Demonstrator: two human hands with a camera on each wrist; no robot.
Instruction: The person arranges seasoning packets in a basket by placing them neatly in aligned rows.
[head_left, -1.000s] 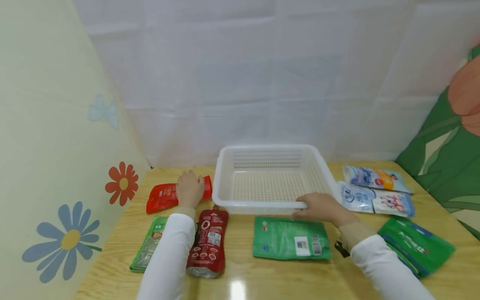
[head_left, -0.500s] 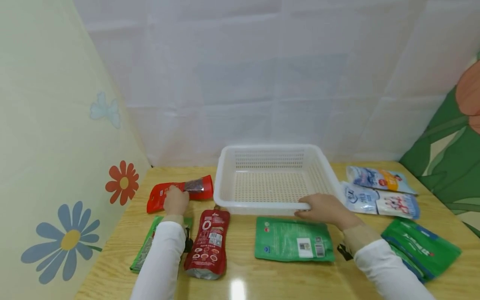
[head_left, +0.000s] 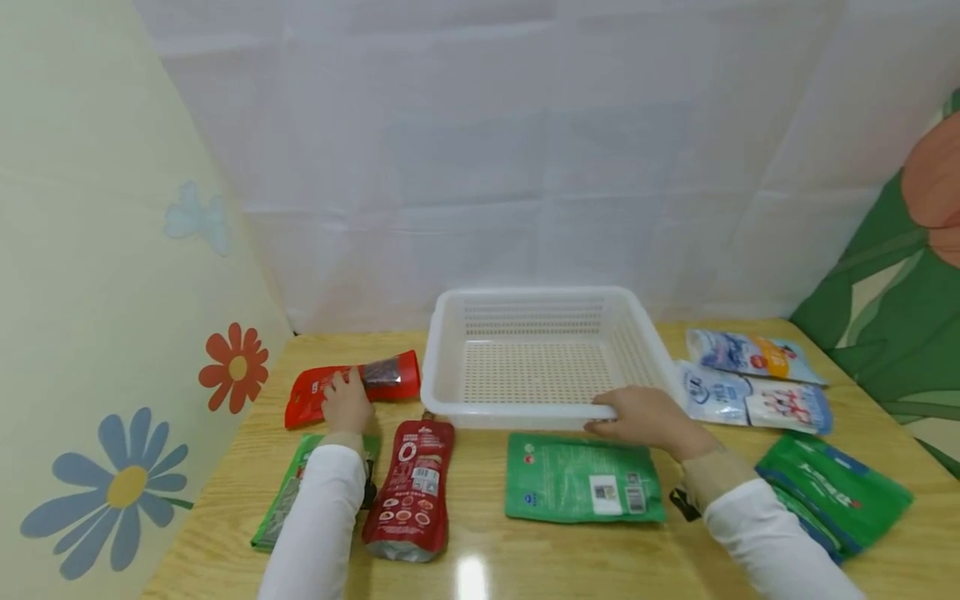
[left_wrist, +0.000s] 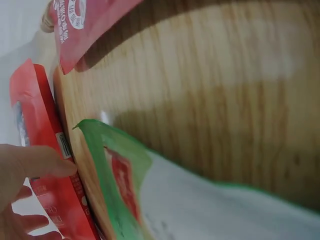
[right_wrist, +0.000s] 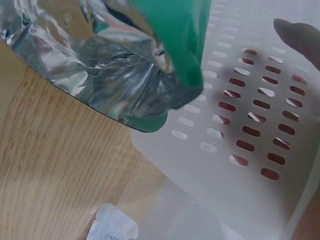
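Observation:
In the head view my left hand (head_left: 348,405) is over a flat red pouch (head_left: 392,377) with a clear window, left of the basket. Its fingers are spread across the pouch; in the left wrist view the thumb (left_wrist: 50,164) lies at the pouch's side. My right hand (head_left: 637,418) grips the front rim of a white plastic basket (head_left: 510,410) near its right corner. Through the slots of the basket wall (right_wrist: 200,165) in the right wrist view, skin shows behind. A green pouch (head_left: 555,479) lies in front of the basket, its silvery bottom facing the right wrist camera.
A dark red spouted pouch (head_left: 411,500) and a green-edged bag (head_left: 288,492), partly under the left sleeve, lie at the left. To the right are a blue-and-orange bag (head_left: 750,354), a white-and-blue bag (head_left: 780,407) and green packs (head_left: 840,492). A white cloth (head_left: 480,167) hangs behind.
My left hand has drawn back left and toward me along the red pouch, uncovering its window; its fingers have since spread. My right hand stays on the basket rim.

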